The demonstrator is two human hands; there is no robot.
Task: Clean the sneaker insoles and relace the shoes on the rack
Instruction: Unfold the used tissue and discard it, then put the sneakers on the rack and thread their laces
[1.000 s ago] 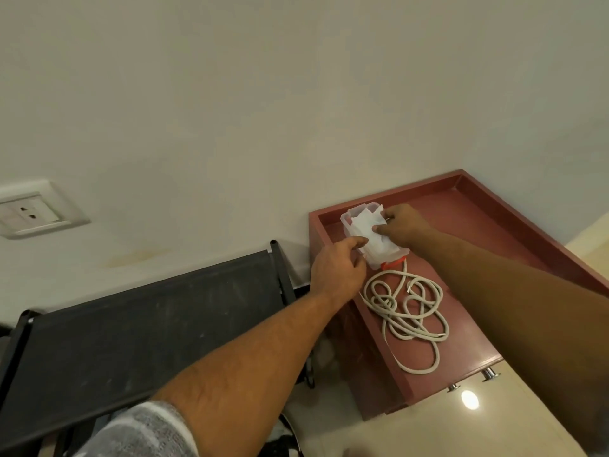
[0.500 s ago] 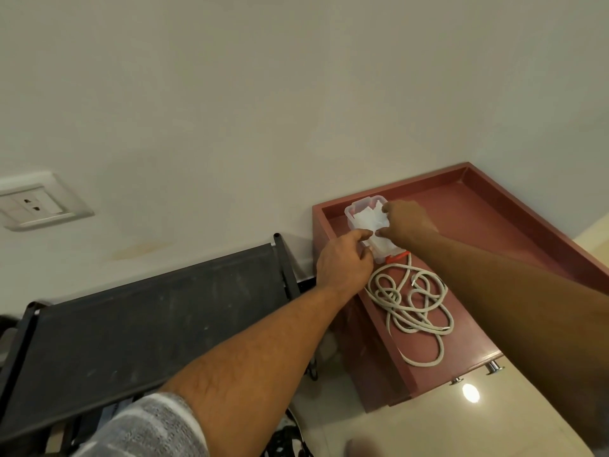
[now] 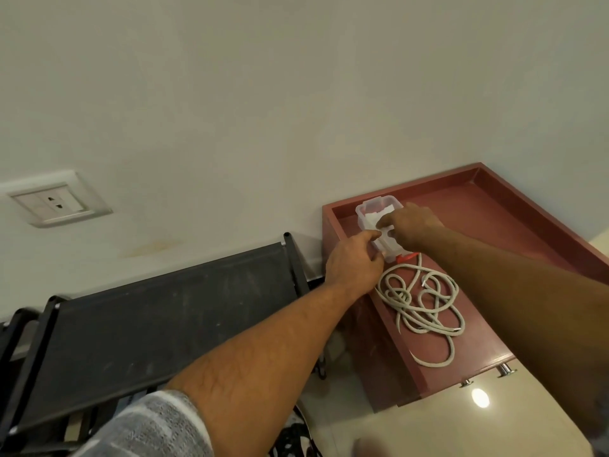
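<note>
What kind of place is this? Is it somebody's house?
Probably a home, maybe a hallway corner: a black shoe rack stands against a plain wall with a wall socket, beside a low reddish cabinet holding shoelaces and a plastic box of wipes.

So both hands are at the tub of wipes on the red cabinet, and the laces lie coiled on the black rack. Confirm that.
No: the head view shows the laces coiled on the cabinet, beside the tub of wipes, not on the rack. Left hand and right hand are at the tub.
</note>
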